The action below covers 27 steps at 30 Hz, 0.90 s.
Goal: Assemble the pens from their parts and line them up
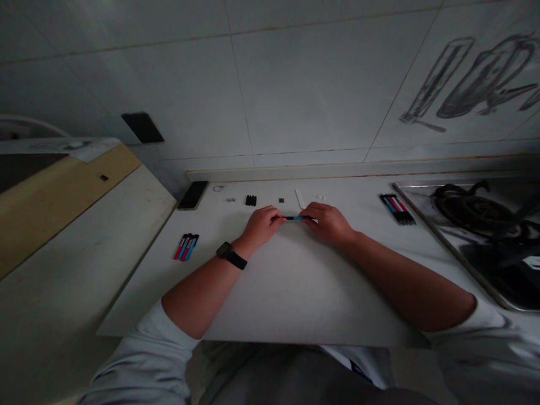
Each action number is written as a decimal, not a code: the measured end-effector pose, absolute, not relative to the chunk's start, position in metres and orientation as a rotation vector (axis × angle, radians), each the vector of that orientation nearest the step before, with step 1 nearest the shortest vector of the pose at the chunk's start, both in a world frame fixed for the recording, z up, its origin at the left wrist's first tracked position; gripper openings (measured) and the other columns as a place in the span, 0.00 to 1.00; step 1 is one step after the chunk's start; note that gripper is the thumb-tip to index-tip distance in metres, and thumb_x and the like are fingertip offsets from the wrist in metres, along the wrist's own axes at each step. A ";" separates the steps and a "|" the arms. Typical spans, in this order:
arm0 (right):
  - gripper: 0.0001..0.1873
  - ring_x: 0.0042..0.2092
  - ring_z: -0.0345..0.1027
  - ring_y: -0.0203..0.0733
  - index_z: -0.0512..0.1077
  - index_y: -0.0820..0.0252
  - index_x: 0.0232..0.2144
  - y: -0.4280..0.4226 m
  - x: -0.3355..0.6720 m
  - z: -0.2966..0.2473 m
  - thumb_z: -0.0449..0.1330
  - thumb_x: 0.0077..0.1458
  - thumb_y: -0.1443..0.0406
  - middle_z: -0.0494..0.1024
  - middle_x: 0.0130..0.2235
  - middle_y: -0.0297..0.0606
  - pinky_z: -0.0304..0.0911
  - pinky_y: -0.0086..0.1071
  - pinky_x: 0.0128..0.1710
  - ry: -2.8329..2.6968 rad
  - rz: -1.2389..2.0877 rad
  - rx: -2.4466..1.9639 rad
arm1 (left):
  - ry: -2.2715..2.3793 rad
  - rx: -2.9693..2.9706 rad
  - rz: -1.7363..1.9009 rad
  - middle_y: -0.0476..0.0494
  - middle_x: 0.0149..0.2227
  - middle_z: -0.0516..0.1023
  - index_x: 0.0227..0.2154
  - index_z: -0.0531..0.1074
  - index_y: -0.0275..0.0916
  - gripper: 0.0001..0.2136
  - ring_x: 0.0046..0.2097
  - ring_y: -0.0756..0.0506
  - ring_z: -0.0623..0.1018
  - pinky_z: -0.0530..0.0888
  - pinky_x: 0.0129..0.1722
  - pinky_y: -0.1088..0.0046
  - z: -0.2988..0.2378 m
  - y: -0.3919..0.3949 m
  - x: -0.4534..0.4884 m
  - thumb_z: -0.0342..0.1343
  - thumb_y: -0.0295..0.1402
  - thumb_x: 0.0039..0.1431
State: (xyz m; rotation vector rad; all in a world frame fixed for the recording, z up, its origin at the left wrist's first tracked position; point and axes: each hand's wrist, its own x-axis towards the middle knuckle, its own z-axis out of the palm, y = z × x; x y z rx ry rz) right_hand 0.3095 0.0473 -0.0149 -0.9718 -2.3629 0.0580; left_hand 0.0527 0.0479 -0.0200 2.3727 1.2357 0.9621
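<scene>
With narrow fingertip grips, the bare left hand (264,225) and bare right hand (329,223) hold opposite ends of a slim blue-and-black pen (297,218) over the flat white desk (291,292); red and blue cylindrical pieces (186,247) lie leftward.

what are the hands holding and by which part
A blue-and-black pen, pinched near both ends: the left hand at one, the right hand at the other.

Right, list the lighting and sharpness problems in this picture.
Head view: dim overall, stove burner nearly lost in black; head view: soft shadow on the white worktop beside the right forearm; head view: blue-and-black pen too soft for fine detail.
</scene>
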 end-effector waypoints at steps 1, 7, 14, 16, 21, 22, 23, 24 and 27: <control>0.12 0.41 0.74 0.45 0.80 0.58 0.45 0.047 0.310 -0.015 0.56 0.67 0.65 0.81 0.42 0.44 0.66 0.36 0.42 -2.359 0.040 -0.966 | 1.235 2.366 0.971 0.46 0.35 0.79 0.34 0.77 0.39 0.07 0.38 0.45 0.76 0.71 0.41 0.68 -0.020 0.048 0.053 0.60 0.35 0.67; 0.14 0.40 0.73 0.45 0.80 0.59 0.44 0.047 0.310 -0.011 0.54 0.70 0.64 0.80 0.41 0.46 0.65 0.37 0.41 -2.360 -0.087 -0.928 | 1.199 2.341 0.933 0.44 0.37 0.80 0.35 0.78 0.39 0.12 0.40 0.46 0.77 0.72 0.43 0.68 -0.023 0.048 0.052 0.53 0.36 0.72; 0.15 0.39 0.73 0.44 0.80 0.59 0.45 0.046 0.310 -0.012 0.54 0.70 0.63 0.81 0.39 0.44 0.65 0.35 0.41 -2.367 -0.064 -0.910 | 1.211 2.368 0.957 0.45 0.36 0.80 0.34 0.78 0.39 0.08 0.40 0.45 0.78 0.73 0.42 0.68 -0.024 0.049 0.052 0.58 0.33 0.69; 0.16 0.38 0.74 0.44 0.81 0.60 0.46 0.047 0.311 -0.012 0.54 0.70 0.63 0.82 0.37 0.44 0.64 0.35 0.41 -2.382 -0.064 -0.922 | 1.209 2.388 0.990 0.45 0.36 0.80 0.35 0.78 0.39 0.05 0.39 0.45 0.78 0.73 0.41 0.68 -0.022 0.049 0.052 0.61 0.33 0.67; 0.18 0.37 0.74 0.45 0.81 0.58 0.49 0.048 0.314 -0.013 0.53 0.71 0.60 0.83 0.37 0.43 0.62 0.36 0.41 -2.449 -0.136 -0.973 | 1.212 2.428 1.006 0.46 0.35 0.80 0.34 0.79 0.40 0.06 0.38 0.45 0.78 0.73 0.41 0.67 -0.019 0.047 0.052 0.61 0.34 0.67; 0.18 0.37 0.74 0.45 0.81 0.57 0.49 0.048 0.314 -0.013 0.53 0.71 0.60 0.83 0.36 0.42 0.62 0.37 0.41 -2.457 -0.141 -0.987 | 1.223 2.434 1.001 0.46 0.35 0.81 0.34 0.79 0.40 0.06 0.38 0.45 0.78 0.73 0.41 0.67 -0.019 0.047 0.052 0.62 0.34 0.67; 0.18 0.37 0.74 0.45 0.81 0.58 0.49 0.047 0.314 -0.013 0.53 0.71 0.60 0.84 0.36 0.42 0.61 0.37 0.41 -2.467 -0.139 -1.001 | 1.232 2.439 0.991 0.46 0.35 0.81 0.34 0.79 0.40 0.06 0.38 0.45 0.78 0.72 0.41 0.67 -0.019 0.047 0.052 0.62 0.34 0.66; 0.18 0.37 0.75 0.45 0.81 0.58 0.48 0.047 0.314 -0.013 0.53 0.70 0.60 0.84 0.36 0.42 0.61 0.36 0.40 -2.477 -0.130 -1.015 | 1.240 2.440 0.982 0.46 0.35 0.81 0.34 0.79 0.40 0.05 0.38 0.45 0.78 0.72 0.41 0.67 -0.019 0.047 0.052 0.62 0.34 0.66; 0.18 0.37 0.75 0.45 0.82 0.58 0.48 0.047 0.314 -0.013 0.53 0.70 0.59 0.84 0.36 0.42 0.61 0.35 0.39 -2.515 -0.080 -1.052 | 1.241 2.444 0.966 0.46 0.35 0.81 0.34 0.79 0.40 0.04 0.39 0.45 0.78 0.72 0.41 0.68 -0.020 0.047 0.052 0.63 0.34 0.65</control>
